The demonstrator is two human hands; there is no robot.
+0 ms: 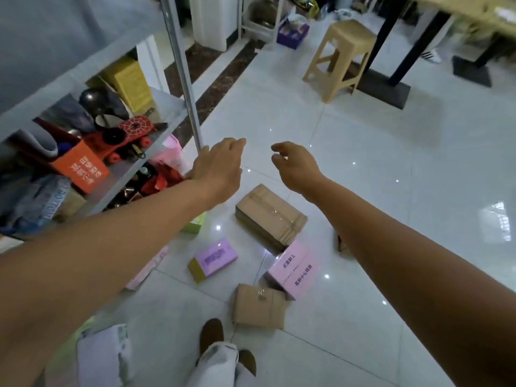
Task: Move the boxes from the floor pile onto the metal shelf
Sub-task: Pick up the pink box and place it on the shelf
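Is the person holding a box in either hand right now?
No, the left hand and right hand both hover with loosely curled fingers, holding nothing.

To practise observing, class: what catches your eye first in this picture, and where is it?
Two bare arms reach forward mid-frame, left hand and right hand both empty, fingers relaxed. Beneath them boxes lie scattered on the glossy white floor: a large cardboard box, a pink box with purple characters, a small cardboard box near the feet. At left, the crowded metal shelf holds a red toy skateboard.
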